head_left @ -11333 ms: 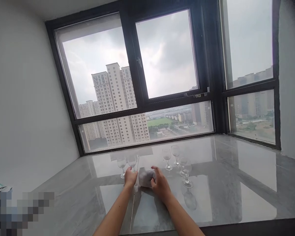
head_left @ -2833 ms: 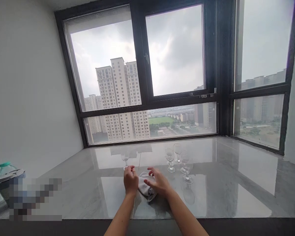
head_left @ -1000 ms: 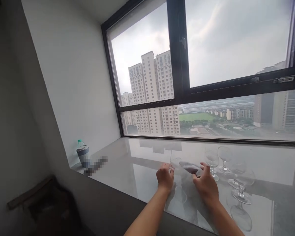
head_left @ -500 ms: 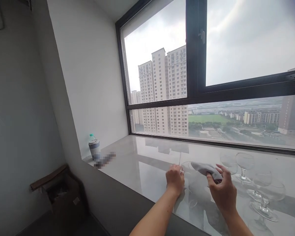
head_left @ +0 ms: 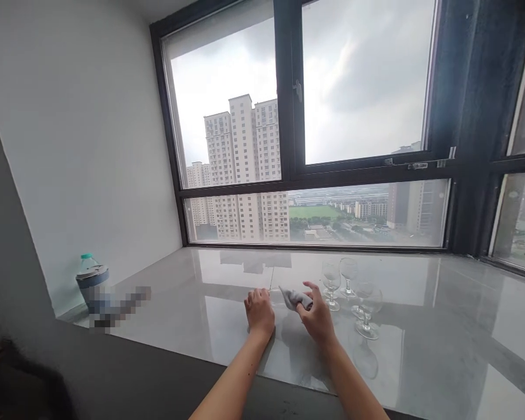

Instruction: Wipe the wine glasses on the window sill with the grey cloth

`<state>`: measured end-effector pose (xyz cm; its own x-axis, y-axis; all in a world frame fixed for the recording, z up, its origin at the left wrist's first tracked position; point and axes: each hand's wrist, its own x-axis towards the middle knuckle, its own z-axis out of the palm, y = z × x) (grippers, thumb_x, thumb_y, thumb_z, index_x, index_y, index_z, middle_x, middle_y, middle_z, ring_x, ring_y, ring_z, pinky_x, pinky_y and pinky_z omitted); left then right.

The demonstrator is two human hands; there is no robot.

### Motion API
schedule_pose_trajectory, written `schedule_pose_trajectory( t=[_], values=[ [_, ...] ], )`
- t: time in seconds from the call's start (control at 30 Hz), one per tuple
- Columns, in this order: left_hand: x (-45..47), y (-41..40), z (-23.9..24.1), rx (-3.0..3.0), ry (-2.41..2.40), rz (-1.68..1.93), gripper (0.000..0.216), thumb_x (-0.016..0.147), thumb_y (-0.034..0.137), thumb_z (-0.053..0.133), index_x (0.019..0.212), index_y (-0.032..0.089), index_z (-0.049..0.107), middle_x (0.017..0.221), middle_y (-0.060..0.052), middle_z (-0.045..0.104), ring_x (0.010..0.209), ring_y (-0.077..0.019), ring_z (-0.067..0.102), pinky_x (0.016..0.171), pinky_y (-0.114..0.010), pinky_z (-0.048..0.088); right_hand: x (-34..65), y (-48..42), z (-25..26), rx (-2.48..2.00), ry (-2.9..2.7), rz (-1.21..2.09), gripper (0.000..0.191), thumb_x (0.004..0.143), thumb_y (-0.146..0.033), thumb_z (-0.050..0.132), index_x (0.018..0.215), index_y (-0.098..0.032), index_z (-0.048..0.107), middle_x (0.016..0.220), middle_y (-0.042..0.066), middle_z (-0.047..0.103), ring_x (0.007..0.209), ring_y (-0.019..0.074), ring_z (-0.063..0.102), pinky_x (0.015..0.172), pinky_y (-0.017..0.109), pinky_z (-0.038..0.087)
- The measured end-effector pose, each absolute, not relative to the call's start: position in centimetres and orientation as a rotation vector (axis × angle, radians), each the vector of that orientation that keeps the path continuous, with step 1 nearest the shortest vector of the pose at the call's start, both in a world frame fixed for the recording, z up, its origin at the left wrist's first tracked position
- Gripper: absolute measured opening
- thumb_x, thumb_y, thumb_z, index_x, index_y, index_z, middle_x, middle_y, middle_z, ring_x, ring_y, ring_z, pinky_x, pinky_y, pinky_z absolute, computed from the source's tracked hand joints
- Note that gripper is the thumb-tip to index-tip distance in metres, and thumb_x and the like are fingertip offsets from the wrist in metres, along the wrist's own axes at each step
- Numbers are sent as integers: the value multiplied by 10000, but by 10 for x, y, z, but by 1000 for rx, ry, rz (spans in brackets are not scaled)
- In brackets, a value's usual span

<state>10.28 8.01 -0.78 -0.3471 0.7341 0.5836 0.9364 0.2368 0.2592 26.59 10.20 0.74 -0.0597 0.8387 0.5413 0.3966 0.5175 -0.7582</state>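
My left hand (head_left: 259, 311) is closed around the stem end of a clear stemmed glass (head_left: 277, 297), held sideways over the sill. Only a faint part of its bowl shows between my hands. A folded grey cloth (head_left: 292, 297) is pinched in my right hand (head_left: 318, 318), its tip up against the glass. To the right of that hand several clear stemmed glasses stand upright, among them a near one (head_left: 367, 312) and a far one (head_left: 348, 275).
The glossy grey tiled sill (head_left: 166, 318) runs below a dark-framed window (head_left: 289, 116). At its left end a lidded paper cup (head_left: 91, 283) stands before a bottle with a green cap (head_left: 86, 256). A blurred-out item (head_left: 122, 306) lies beside the cup.
My view has swung to the right, so the box on the floor is mostly out of frame. Both hands still hold the glass and cloth close together; the cloth looks more bunched.
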Motion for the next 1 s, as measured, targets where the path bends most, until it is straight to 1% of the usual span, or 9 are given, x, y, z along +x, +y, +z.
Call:
schedule_pose_trajectory(
  t=[0.2, 0.27, 0.33, 0.4, 0.57, 0.73, 0.83, 0.9, 1.0],
  values=[
    [102, 80, -10, -1493, -2075, -786, 319, 982, 258, 314, 989, 191, 625, 964, -88, 599, 979, -245, 486, 848, -366, 314, 267, 102, 3, -1339, -1852, 266, 548, 757, -140, 482, 1298, -214, 436, 958, 58, 700, 790, 203, 650, 620, 250, 353],
    [102, 80, -10, -1490, -2052, -779, 312, 981, 260, 322, 992, 199, 628, 958, -84, 598, 973, -240, 486, 845, -363, 315, 268, 102, 4, -1333, -1867, 222, 563, 745, -121, 487, 1297, -223, 443, 995, 61, 695, 826, 208, 649, 629, 251, 350],
    [103, 80, -10, -1498, -2035, -764, 306, 978, 254, 331, 985, 200, 632, 953, -86, 596, 972, -239, 485, 842, -363, 314, 266, 102, 4, -1238, -1902, 244, 576, 718, -109, 504, 1276, -241, 456, 1035, 49, 689, 859, 200, 648, 654, 247, 364],
    [103, 80, -9, -1506, -2026, -747, 295, 972, 245, 345, 976, 196, 636, 951, -92, 594, 975, -242, 483, 842, -366, 312, 265, 103, 3, -1119, -1928, 315, 589, 693, -102, 512, 1259, -256, 460, 1038, 29, 689, 847, 182, 648, 676, 240, 383],
    [105, 78, -8, -1567, -1965, -739, 248, 940, 196, 398, 973, 205, 644, 944, -86, 583, 965, -238, 482, 841, -367, 314, 263, 108, -3, -933, -1854, 529, 592, 680, -128, 490, 1259, -238, 443, 951, 9, 693, 689, 132, 626, 683, 231, 438],
    [106, 78, -7, -1661, -1865, -776, 223, 896, 138, 448, 952, 217, 649, 943, -72, 581, 968, -228, 485, 829, -361, 314, 261, 112, -7, -931, -1806, 518, 607, 676, -137, 491, 1274, -226, 443, 952, 31, 668, 770, 154, 643, 737, 264, 476],
    [106, 77, -6, -1686, -1841, -802, 213, 869, 127, 483, 963, 222, 650, 934, -67, 585, 957, -225, 487, 810, -358, 313, 259, 114, -8, -912, -1663, 514, 641, 685, -163, 512, 1313, -206, 389, 1038, 61, 630, 775, 150, 634, 722, 265, 493],
    [106, 76, -5, -1704, -1832, -817, 200, 859, 130, 499, 952, 222, 651, 922, -64, 591, 954, -224, 490, 807, -356, 311, 259, 116, -8, -921, -1587, 530, 647, 683, -192, 543, 1310, -197, 383, 1100, 84, 606, 809, 158, 634, 723, 272, 505],
    [106, 75, -4, -1720, -1827, -831, 190, 861, 135, 496, 934, 219, 650, 913, -63, 600, 960, -226, 495, 809, -356, 305, 259, 117, -9, -947, -1592, 587, 615, 693, -219, 562, 1286, -204, 402, 1054, 62, 629, 800, 161, 637, 723, 279, 507]
  ],
)
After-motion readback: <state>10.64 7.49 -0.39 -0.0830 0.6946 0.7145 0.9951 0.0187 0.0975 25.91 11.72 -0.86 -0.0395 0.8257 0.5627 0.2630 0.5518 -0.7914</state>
